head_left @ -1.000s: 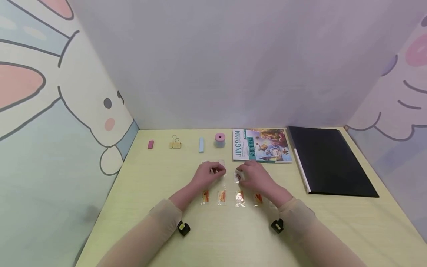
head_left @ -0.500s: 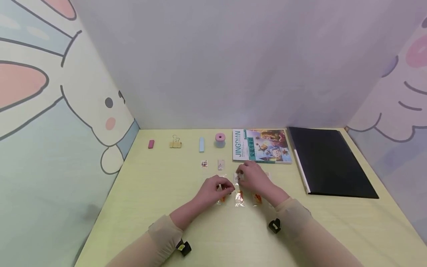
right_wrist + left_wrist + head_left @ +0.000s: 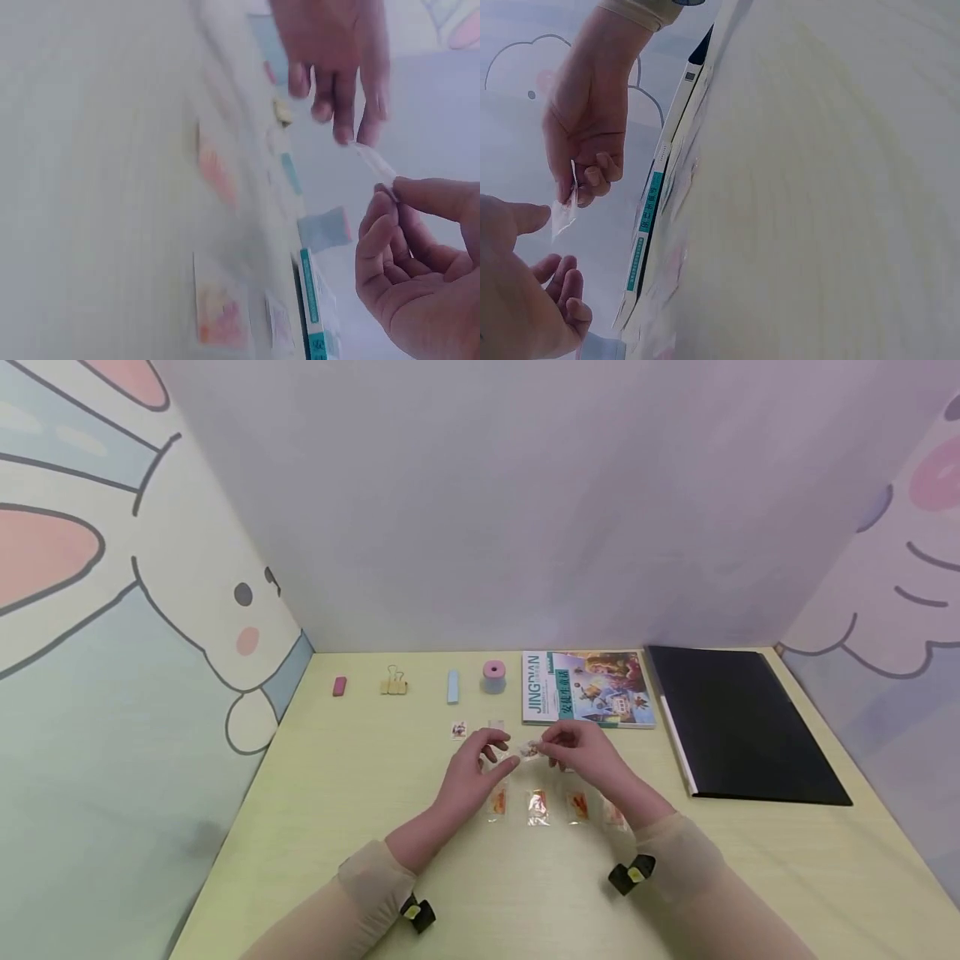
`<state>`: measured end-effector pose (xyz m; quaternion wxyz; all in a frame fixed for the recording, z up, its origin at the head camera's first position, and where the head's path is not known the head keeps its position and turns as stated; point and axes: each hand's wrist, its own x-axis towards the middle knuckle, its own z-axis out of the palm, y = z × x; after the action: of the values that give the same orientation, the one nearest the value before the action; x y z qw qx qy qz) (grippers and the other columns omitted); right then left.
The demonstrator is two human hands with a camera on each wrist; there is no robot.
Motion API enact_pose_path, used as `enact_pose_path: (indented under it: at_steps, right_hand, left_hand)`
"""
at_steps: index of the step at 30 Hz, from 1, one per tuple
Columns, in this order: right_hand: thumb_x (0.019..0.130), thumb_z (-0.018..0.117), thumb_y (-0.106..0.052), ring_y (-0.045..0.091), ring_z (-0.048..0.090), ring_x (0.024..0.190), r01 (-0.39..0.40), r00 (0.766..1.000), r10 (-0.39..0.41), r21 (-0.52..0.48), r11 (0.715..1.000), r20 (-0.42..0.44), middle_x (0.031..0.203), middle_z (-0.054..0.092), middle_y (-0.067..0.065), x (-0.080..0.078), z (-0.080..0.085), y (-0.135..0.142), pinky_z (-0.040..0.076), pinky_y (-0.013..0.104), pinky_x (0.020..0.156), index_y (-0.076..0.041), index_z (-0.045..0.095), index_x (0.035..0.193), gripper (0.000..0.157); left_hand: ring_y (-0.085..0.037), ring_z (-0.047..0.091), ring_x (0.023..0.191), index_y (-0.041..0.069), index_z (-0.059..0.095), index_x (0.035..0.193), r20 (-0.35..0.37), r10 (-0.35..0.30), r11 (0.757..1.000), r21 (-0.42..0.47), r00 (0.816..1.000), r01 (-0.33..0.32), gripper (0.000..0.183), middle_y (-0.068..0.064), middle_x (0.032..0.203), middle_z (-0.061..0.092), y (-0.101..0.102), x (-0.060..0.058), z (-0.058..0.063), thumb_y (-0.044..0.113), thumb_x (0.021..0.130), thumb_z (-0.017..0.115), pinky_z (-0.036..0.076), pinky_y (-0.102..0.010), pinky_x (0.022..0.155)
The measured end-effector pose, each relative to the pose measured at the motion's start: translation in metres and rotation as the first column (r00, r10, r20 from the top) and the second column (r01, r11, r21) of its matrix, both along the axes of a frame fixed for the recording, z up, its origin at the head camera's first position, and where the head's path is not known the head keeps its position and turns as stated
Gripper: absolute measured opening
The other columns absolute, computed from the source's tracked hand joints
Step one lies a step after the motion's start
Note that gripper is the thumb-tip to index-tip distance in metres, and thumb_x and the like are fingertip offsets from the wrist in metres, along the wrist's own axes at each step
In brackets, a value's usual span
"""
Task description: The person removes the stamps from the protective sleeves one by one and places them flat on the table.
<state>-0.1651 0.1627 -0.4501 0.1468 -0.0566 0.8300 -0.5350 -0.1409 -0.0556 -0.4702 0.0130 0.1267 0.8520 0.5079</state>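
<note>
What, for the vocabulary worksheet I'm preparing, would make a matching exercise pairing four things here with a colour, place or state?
Things
1. small clear packet
2. binder clip
3. JINGDIAN book
4. folder

Descriptions
A. gold-coloured, wire handles raised
B. black, white strip along one edge
C. pinched in the right hand
D. illustrated cover facing up

Pairs: 1-C, 2-A, 3-D, 4-B

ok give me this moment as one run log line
right hand: pinches clear packet | left hand: near packet, contact unclear | packet: held above table
</note>
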Motion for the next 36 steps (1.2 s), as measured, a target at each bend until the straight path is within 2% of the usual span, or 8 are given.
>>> enact_pose_path:
  at_steps: [5, 12, 16, 20, 25, 30, 33, 36]
  right_hand:
    - [0.083, 0.068, -0.037, 0.036, 0.058, 0.08, 0.011, 0.993, 0.017, -0.224, 0.974, 0.121, 0.093, 0.064, 0.023, 0.01, 0.001, -0.001, 0.049, 0.043, 0.075, -0.011, 0.064, 0.1, 0.031]
    - [0.089, 0.061, -0.037, 0.048, 0.049, 0.094, -0.031, 0.978, 0.113, -0.42, 0.907, 0.172, 0.101, 0.058, 0.024, 0.021, -0.002, -0.001, 0.046, 0.04, 0.084, -0.005, 0.06, 0.109, 0.038]
    - [0.092, 0.057, -0.035, 0.036, 0.053, 0.091, -0.055, 0.97, 0.167, -0.511, 0.858, 0.176, 0.105, 0.054, 0.027, 0.026, -0.006, -0.002, 0.047, 0.034, 0.08, 0.0, 0.055, 0.114, 0.041]
    - [0.094, 0.055, -0.029, 0.023, 0.054, 0.086, -0.09, 0.969, 0.206, -0.576, 0.813, 0.139, 0.1, 0.056, 0.019, 0.028, -0.013, -0.005, 0.048, 0.029, 0.077, 0.003, 0.053, 0.114, 0.038]
    - [0.095, 0.054, -0.025, 0.02, 0.055, 0.085, -0.118, 0.969, 0.224, -0.612, 0.782, 0.099, 0.097, 0.058, 0.011, 0.03, -0.018, -0.008, 0.048, 0.03, 0.077, 0.004, 0.053, 0.113, 0.035]
    - [0.095, 0.053, -0.023, 0.019, 0.056, 0.085, -0.123, 0.975, 0.209, -0.595, 0.794, 0.078, 0.098, 0.058, 0.015, 0.033, -0.015, -0.009, 0.049, 0.032, 0.08, 0.003, 0.053, 0.113, 0.032]
    - [0.095, 0.054, -0.02, 0.026, 0.059, 0.082, -0.107, 0.987, 0.155, -0.523, 0.845, 0.047, 0.095, 0.059, 0.021, 0.036, -0.008, -0.009, 0.051, 0.035, 0.078, 0.003, 0.055, 0.109, 0.027]
    - [0.093, 0.056, -0.015, 0.038, 0.061, 0.079, -0.064, 0.996, 0.082, -0.433, 0.899, 0.023, 0.091, 0.061, 0.026, 0.04, 0.002, -0.01, 0.053, 0.041, 0.076, 0.002, 0.055, 0.105, 0.021]
  left_hand:
    - [-0.014, 0.055, 0.084, 0.027, 0.063, 0.1, 0.116, -0.034, 0.991, 0.131, 0.993, 0.019, 0.022, 0.007, 0.093, 0.063, 0.004, -0.004, 0.002, 0.044, 0.085, 0.064, 0.047, -0.029, 0.072]
    - [-0.023, 0.054, 0.082, 0.02, 0.066, 0.096, 0.259, -0.134, 0.945, 0.324, 0.957, 0.045, 0.023, -0.016, 0.093, 0.06, 0.003, -0.004, 0.006, 0.041, 0.087, 0.063, 0.046, -0.043, 0.077]
    - [-0.022, 0.053, 0.082, 0.015, 0.066, 0.097, 0.306, -0.186, 0.925, 0.374, 0.934, 0.062, 0.026, -0.016, 0.089, 0.059, 0.002, -0.004, 0.007, 0.039, 0.087, 0.063, 0.045, -0.04, 0.077]
    - [-0.019, 0.053, 0.081, 0.013, 0.066, 0.098, 0.336, -0.222, 0.908, 0.413, 0.915, 0.068, 0.027, -0.009, 0.086, 0.059, 0.001, -0.004, 0.007, 0.037, 0.088, 0.062, 0.045, -0.035, 0.076]
    - [-0.018, 0.052, 0.08, 0.01, 0.065, 0.1, 0.354, -0.265, 0.885, 0.458, 0.897, 0.081, 0.029, -0.006, 0.087, 0.058, -0.001, -0.004, 0.003, 0.036, 0.089, 0.061, 0.045, -0.035, 0.076]
    - [-0.019, 0.051, 0.08, 0.008, 0.064, 0.1, 0.355, -0.289, 0.872, 0.48, 0.889, 0.092, 0.03, -0.007, 0.086, 0.057, -0.001, -0.004, 0.001, 0.036, 0.089, 0.061, 0.045, -0.036, 0.076]
    - [-0.019, 0.051, 0.08, 0.01, 0.064, 0.099, 0.348, -0.271, 0.888, 0.451, 0.898, 0.093, 0.028, -0.007, 0.085, 0.058, -0.002, -0.003, 0.002, 0.036, 0.088, 0.062, 0.044, -0.035, 0.075]
    - [-0.02, 0.052, 0.081, 0.013, 0.066, 0.097, 0.317, -0.234, 0.915, 0.392, 0.919, 0.097, 0.026, -0.005, 0.087, 0.061, -0.002, -0.003, 0.002, 0.037, 0.087, 0.064, 0.045, -0.036, 0.076]
